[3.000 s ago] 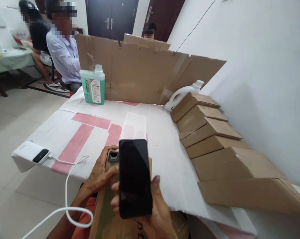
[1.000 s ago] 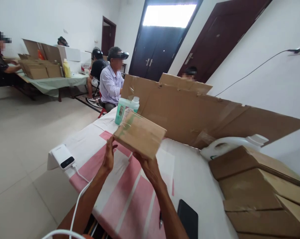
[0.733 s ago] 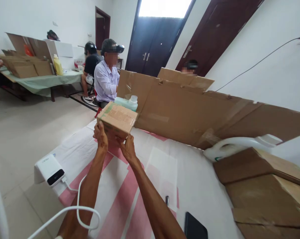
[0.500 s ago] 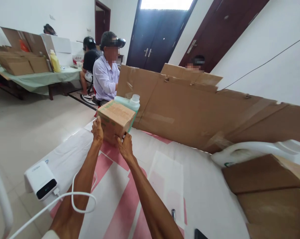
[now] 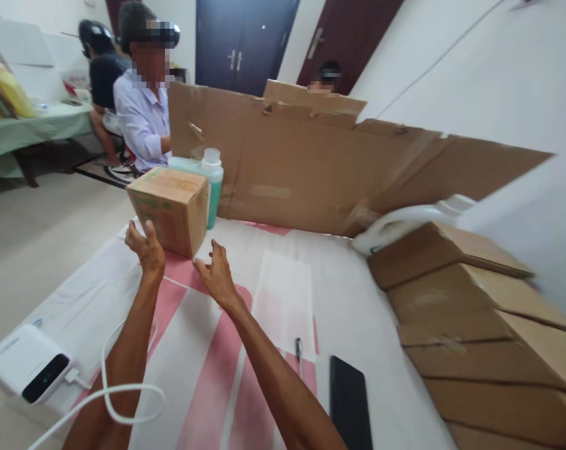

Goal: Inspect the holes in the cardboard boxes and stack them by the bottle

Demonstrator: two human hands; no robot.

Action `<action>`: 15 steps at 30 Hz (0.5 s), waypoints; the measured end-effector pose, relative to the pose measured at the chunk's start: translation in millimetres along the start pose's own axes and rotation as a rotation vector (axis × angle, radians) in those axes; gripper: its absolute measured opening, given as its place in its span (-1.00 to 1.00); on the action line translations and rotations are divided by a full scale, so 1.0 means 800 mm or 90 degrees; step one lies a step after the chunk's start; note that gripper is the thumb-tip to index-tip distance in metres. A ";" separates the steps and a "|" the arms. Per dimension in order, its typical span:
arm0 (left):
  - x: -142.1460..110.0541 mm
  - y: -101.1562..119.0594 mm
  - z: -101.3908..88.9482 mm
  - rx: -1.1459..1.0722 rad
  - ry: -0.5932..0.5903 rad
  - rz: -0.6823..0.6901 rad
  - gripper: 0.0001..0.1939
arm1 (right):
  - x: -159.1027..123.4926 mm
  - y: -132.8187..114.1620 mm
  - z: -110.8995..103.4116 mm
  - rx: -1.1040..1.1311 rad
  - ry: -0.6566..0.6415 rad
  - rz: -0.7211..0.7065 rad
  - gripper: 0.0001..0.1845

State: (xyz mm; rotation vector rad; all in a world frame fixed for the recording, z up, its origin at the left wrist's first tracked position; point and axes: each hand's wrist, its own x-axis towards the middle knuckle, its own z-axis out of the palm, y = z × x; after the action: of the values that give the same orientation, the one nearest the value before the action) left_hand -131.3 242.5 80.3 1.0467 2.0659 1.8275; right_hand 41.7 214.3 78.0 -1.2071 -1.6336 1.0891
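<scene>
A small cardboard box (image 5: pixel 170 215) stands upright on the sheet-covered table, in front of a bottle of green liquid (image 5: pixel 214 194) that it partly hides. My left hand (image 5: pixel 146 250) is at the box's lower left, fingers apart; whether they still touch the cardboard I cannot tell. Just off the box's lower right corner is my right hand (image 5: pixel 217 272), its fingers spread and holding nothing. A black phone (image 5: pixel 351 403) lies to the right of my right forearm, and beside it a pen (image 5: pixel 298 353). A translucent white sheet (image 5: pixel 285 294) lies mid-table.
A cardboard panel (image 5: pixel 301 169) runs along the back. On the right are several cardboard boxes (image 5: pixel 451 300) in a leaning row, with a white jug (image 5: pixel 409 219) behind. A power bank (image 5: pixel 27 362) with a white cable (image 5: pixel 109 400) is at the left edge. A person (image 5: pixel 142 119) sits beyond the table.
The phone once in my right hand now lies on the table. My hands carried the box to the far left by the green bottle, set it down and let go. The view has swung around.
</scene>
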 end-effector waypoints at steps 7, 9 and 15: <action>-0.205 0.056 0.000 -0.088 -0.250 0.046 -0.04 | -0.212 -0.024 -0.166 -0.053 0.255 0.035 -0.55; -0.270 0.079 -0.017 -0.137 -0.341 0.069 -0.12 | -0.289 -0.029 -0.217 -0.152 0.482 0.034 -0.58; -0.427 0.140 -0.075 -0.248 -0.548 0.112 -0.23 | -0.529 -0.015 -0.335 -0.520 1.130 0.133 -0.35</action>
State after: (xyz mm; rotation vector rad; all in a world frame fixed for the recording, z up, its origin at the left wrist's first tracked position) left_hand 126.1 -14.5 94.2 1.5503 1.1024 1.3732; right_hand 380.1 -152.9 121.3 -1.8985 -0.3885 -0.7423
